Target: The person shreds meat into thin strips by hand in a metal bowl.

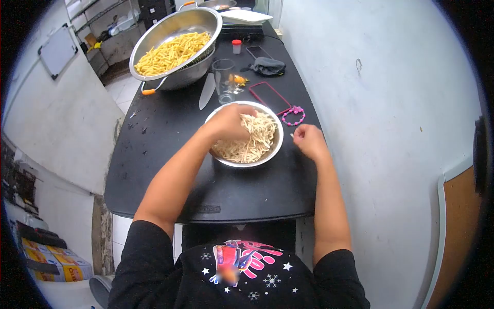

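A metal bowl (280, 139) near the middle of the black table holds a heap of pale shredded food that looks like shredded chicken (260, 135). My left hand (234, 122) reaches over the bowl's left side, its fingers down at the shreds and mostly hidden from view. Right of the bowl, just above the table's edge, my right hand (309, 140) is closed in a pinch. A tiny pale shred (293, 135) pokes out from its fingertips.
Behind the bowl are a knife (207, 92), a drinking glass (224, 82), a pink-edged phone (270, 98), a beaded bracelet (293, 116), a dark cloth (267, 66) and a red-lidded jar (236, 47). A tilted colander (149, 49) of yellow pasta-like pieces stands at back left. A wall (381, 129) borders the right.
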Demonstrator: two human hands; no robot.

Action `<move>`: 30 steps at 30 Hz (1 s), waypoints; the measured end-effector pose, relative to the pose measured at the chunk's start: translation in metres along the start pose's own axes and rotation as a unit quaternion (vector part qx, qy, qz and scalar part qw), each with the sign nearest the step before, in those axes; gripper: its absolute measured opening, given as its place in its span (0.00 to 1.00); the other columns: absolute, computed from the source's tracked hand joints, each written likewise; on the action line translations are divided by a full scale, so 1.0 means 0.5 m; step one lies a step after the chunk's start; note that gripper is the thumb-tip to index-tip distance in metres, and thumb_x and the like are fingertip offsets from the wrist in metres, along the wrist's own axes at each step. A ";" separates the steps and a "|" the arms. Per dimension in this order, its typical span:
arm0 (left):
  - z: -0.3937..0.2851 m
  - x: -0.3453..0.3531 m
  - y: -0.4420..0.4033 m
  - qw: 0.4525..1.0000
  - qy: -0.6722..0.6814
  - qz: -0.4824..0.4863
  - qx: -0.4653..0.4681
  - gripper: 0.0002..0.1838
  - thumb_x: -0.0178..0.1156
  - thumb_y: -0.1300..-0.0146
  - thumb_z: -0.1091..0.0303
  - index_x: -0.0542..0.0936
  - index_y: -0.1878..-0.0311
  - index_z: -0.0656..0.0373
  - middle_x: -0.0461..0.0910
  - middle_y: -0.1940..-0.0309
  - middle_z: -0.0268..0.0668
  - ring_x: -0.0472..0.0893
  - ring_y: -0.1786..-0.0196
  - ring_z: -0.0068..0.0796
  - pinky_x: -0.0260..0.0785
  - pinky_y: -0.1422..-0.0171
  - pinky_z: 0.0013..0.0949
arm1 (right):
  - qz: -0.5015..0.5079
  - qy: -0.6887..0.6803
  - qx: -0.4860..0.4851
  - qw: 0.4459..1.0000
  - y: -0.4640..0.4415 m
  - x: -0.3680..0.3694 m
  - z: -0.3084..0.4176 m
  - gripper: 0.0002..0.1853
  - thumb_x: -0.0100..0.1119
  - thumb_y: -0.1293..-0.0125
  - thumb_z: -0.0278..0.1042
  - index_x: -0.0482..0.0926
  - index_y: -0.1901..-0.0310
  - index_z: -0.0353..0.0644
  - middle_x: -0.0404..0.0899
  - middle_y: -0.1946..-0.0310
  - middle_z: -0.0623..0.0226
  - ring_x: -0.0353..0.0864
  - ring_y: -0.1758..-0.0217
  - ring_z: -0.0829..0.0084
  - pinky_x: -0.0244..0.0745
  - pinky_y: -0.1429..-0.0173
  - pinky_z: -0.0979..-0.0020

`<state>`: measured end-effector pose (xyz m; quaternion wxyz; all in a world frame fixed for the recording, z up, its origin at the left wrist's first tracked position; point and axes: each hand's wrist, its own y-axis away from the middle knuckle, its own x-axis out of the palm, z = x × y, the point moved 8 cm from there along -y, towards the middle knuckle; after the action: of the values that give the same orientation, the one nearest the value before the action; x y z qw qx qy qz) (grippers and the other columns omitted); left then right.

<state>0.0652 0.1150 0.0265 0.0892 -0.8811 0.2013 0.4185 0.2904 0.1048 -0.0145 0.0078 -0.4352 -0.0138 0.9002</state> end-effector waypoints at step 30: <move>-0.010 0.123 -0.103 0.933 -0.287 0.215 0.007 0.48 0.74 0.69 0.42 0.74 0.40 0.55 0.77 0.47 0.46 0.77 0.46 0.45 0.68 0.40 0.39 | -0.128 -0.106 -0.104 0.981 0.027 0.047 0.098 0.05 0.56 0.42 0.28 0.73 0.64 0.39 0.73 0.79 0.62 0.73 0.75 0.72 0.69 0.67 0.69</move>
<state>0.1257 0.1426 -0.0183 0.0574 -0.6581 0.3552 0.6614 0.2375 0.0909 -0.0029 0.0762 -0.3299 -0.1635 0.9266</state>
